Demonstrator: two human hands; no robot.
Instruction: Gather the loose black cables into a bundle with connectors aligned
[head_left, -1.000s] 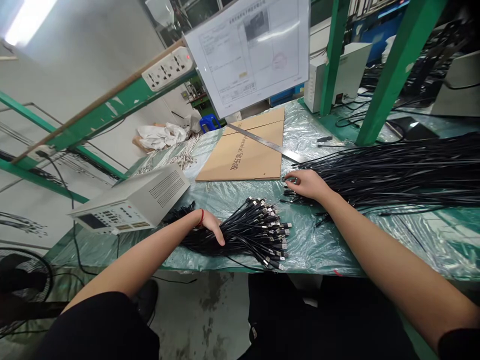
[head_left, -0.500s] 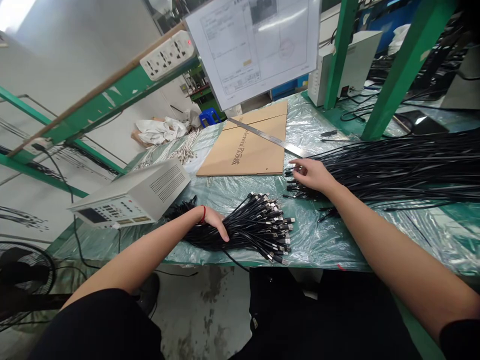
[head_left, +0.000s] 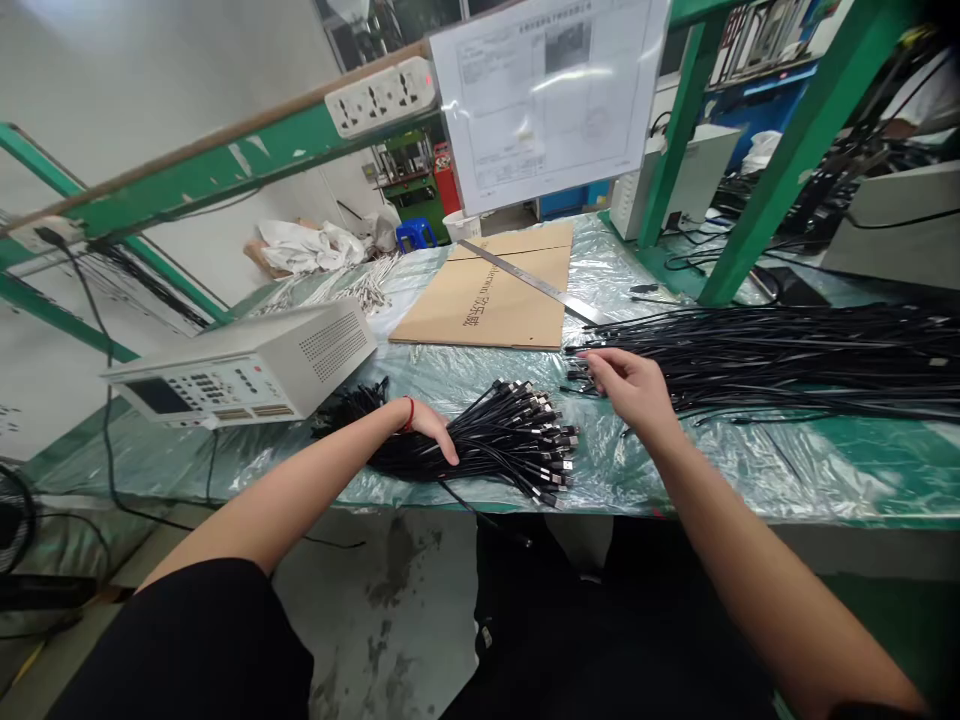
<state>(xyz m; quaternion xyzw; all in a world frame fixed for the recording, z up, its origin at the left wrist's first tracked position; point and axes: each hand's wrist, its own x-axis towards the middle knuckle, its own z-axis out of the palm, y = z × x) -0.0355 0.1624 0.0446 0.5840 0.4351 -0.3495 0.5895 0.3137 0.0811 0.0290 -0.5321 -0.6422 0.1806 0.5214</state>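
My left hand (head_left: 429,425) lies over a bundle of black USB cables (head_left: 517,445), its thumb pointing toward the front edge and its fingers wrapped round the far side, mostly hidden. The bundle's metal USB plugs fan out to the right. One loose cable from it hangs over the table edge. At the left end of a long pile of black cables (head_left: 787,350), my right hand (head_left: 630,385) has thumb and forefinger pinched together on a cable end. The exact plug between the fingertips is too small to make out.
A grey test instrument (head_left: 277,365) stands at left on the plastic-covered table. Behind the hands lies flat cardboard (head_left: 487,300), with a steel ruler (head_left: 525,275) across it. A hanging paper sheet (head_left: 547,110) and a green post (head_left: 780,160) stand beyond.
My right hand has gone from loosely spread fingers to a pinch at the cable ends. My left hand stays on the bundle. The camera view has shifted slightly.
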